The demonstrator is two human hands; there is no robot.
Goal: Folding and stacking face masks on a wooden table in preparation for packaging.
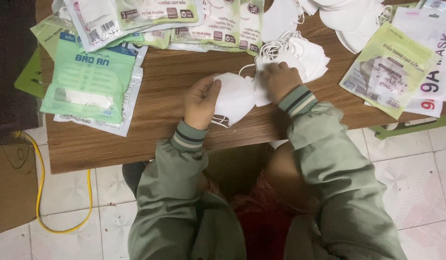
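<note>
At the near edge of the wooden table, one folded white mask pinched in the left hand, fingers curled shut on its left side, right hand closed over the mask's right end beside the loose white stack. Judging from this: mask in hand not yet bagged. Left of the mask, sealed green packets piled up; right of it, more packets, so well under way, stack still to go.
</note>
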